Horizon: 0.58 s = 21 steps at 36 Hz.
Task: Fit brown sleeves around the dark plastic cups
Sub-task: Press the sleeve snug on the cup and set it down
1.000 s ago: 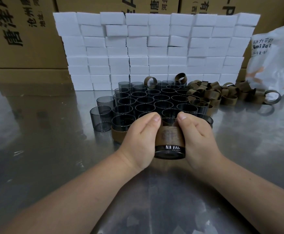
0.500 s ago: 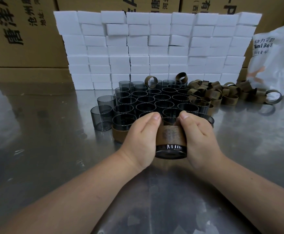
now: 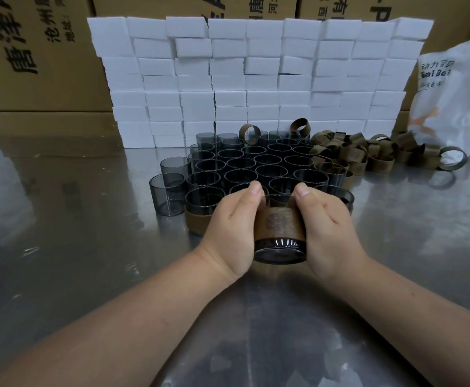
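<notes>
Head camera: we look down on a person's left hand (image 3: pixel 232 233) and right hand (image 3: pixel 328 233) clasped on either side of one dark plastic cup (image 3: pixel 280 251), held just above a shiny metal table (image 3: pixel 60 247). The cup lies tipped, its base toward us and its mouth pointing away. A brown sleeve (image 3: pixel 280 223) wraps its wall between the two palms, and a dark band of the base shows below the sleeve's near edge. Both thumbs lie along the top, tips at the far edge of the sleeve; both hands curl round the sleeved cup (the other fingers are hidden behind it).

Just beyond the hands, a cluster of bare cups (image 3: pixel 256 163) stands upright, mouths open, packed rim to rim. At its near left corner stands a finished cup (image 3: pixel 200 216), a brown band round its lower half, touching the left hand's knuckles as we see it. Two loose rings (image 3: pixel 249 134) perch on the rims of the rearmost cups.

To the right of the cluster, a heap of sleeves (image 3: pixel 368 152) spreads toward a white plastic bag (image 3: pixel 457 101), whose contents we cannot tell. A wall of white foam blocks (image 3: pixel 256 79) rises behind the cups, with printed cardboard boxes (image 3: pixel 32 51) behind it.
</notes>
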Each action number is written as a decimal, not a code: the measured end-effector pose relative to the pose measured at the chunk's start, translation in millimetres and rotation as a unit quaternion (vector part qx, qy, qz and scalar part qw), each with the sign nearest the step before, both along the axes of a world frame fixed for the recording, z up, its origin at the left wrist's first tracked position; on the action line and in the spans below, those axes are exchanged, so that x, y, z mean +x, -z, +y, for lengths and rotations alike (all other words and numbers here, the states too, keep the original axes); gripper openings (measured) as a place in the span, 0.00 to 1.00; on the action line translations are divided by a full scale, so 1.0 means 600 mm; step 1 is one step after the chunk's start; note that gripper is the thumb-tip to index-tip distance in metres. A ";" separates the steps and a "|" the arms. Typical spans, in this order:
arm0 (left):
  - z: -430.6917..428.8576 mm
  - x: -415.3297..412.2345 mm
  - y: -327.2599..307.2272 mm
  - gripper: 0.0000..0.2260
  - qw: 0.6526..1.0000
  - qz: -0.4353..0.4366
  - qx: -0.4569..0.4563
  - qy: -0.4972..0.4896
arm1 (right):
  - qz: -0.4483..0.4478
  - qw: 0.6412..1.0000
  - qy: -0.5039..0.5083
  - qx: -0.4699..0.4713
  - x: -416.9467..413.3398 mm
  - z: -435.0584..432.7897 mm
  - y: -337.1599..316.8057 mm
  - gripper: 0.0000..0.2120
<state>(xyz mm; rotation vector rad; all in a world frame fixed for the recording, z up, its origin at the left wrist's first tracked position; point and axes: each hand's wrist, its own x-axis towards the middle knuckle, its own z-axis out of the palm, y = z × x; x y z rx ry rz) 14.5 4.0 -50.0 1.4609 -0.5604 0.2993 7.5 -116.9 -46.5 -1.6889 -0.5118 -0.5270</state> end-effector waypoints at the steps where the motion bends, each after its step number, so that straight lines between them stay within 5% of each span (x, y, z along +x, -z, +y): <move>1: 0.000 0.000 0.000 0.18 1.000 -0.002 -0.002 -0.001 | 0.000 1.000 -0.002 0.000 0.001 0.000 0.000 0.17; 13: -0.002 0.003 0.005 0.19 1.000 0.022 -0.021 -0.005 | 0.016 1.000 -0.006 0.002 0.004 0.000 0.001 0.18; 21: 0.005 0.005 0.005 0.25 0.997 -0.018 0.065 -0.025 | 0.037 0.999 -0.001 0.032 0.002 0.002 -0.004 0.21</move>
